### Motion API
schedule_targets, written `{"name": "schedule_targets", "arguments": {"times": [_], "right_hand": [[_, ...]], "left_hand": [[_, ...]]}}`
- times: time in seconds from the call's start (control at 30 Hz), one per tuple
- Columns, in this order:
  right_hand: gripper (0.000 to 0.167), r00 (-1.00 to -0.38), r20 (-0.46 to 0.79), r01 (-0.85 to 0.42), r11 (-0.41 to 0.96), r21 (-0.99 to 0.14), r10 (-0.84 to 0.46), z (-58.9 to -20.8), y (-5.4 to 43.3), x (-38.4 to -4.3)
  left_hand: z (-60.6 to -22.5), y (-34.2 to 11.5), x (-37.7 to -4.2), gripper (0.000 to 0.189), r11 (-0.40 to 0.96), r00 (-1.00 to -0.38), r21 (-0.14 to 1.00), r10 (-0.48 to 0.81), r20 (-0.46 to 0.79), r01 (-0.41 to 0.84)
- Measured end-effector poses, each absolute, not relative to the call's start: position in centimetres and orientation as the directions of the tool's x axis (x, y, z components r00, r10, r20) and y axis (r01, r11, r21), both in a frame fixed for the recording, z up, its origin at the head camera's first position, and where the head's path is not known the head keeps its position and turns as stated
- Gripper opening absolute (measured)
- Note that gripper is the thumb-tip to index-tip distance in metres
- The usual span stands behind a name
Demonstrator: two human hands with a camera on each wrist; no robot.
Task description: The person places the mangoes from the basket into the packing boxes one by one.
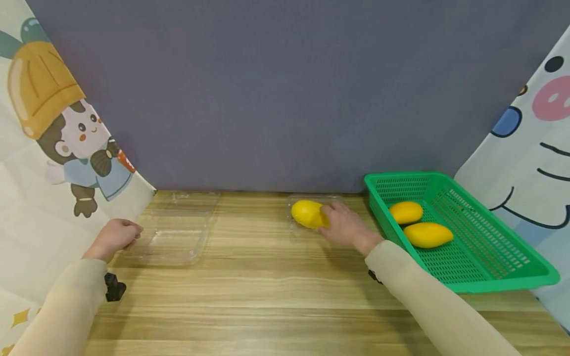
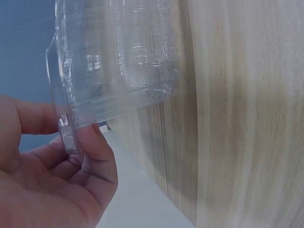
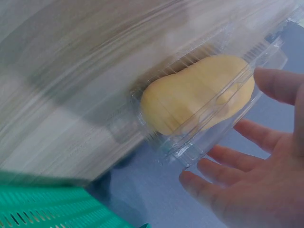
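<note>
In the left wrist view, my left hand (image 2: pixel 61 161) pinches the rim of a clear plastic container (image 2: pixel 142 76) between thumb and fingers. That container (image 1: pixel 175 242) sits at the left side of the table, with nothing visible inside. A second clear container (image 3: pixel 190 147), smaller in the head view, stands at the back, right of the middle. A yellow mango (image 1: pixel 307 213) lies in it and shows through the clear plastic in the right wrist view. My right hand (image 1: pixel 345 225) is at this container's right side, thumb and fingers spread, fingertips right at its edge.
A green slotted basket (image 1: pixel 503 286) stands on the right of the wooden table (image 1: pixel 258 301), holding two more yellow mangoes (image 1: pixel 428 235). A grey panel (image 1: pixel 267 99) rises behind the table. Printed cartoon sheets hang at the left and right.
</note>
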State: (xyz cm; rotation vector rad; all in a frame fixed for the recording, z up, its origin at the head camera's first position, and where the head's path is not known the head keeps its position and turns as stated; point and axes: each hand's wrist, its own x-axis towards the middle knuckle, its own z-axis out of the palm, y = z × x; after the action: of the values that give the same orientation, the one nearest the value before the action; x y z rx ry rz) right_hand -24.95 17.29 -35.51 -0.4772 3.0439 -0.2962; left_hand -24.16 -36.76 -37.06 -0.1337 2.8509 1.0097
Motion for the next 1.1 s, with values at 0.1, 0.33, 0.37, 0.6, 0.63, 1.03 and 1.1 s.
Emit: {"name": "schedule_targets", "arguments": {"times": [0.1, 0.33, 0.37, 0.6, 0.63, 1.03, 1.1], "right_hand": [[0.063, -0.95, -0.011, -0.305, 0.934, -0.187, -0.312, -35.4, 17.5, -25.0], [0.066, -0.95, -0.011, -0.304, 0.931, -0.201, -0.312, -35.0, 17.5, -25.1], [0.067, -0.951, -0.011, -0.299, 0.932, -0.205, -0.308, -34.9, 17.5, -25.1], [0.063, -0.949, 0.004, -0.311, 0.931, -0.189, -0.316, -34.1, 17.8, -25.0], [0.062, -0.948, 0.004, -0.312, 0.931, -0.186, -0.317, -33.9, 17.9, -24.9], [0.061, -0.956, 0.009, -0.286, 0.928, -0.238, -0.292, -32.0, 20.5, -24.9], [0.061, -0.955, 0.021, -0.293, 0.927, -0.234, -0.297, -31.8, 20.9, -24.9]], "left_hand": [[-37.3, -36.8, -24.3, 0.035, 0.734, -0.985, 0.662, -0.058, -0.163, -0.153], [-37.4, -36.1, -24.3, 0.031, 0.689, -0.977, 0.698, -0.076, -0.198, -0.195], [-37.4, -35.9, -24.3, 0.03, 0.685, -0.977, 0.701, -0.075, -0.201, -0.197], [-37.5, -34.6, -24.3, 0.026, 0.692, -0.98, 0.7, -0.064, -0.187, -0.179], [-37.5, -34.5, -24.4, 0.026, 0.691, -0.981, 0.701, -0.063, -0.186, -0.177], [-37.8, -33.6, -24.5, 0.032, 0.652, -0.978, 0.736, -0.043, -0.205, -0.183], [-37.9, -33.5, -24.5, 0.035, 0.648, -0.978, 0.74, -0.039, -0.205, -0.181]]}}
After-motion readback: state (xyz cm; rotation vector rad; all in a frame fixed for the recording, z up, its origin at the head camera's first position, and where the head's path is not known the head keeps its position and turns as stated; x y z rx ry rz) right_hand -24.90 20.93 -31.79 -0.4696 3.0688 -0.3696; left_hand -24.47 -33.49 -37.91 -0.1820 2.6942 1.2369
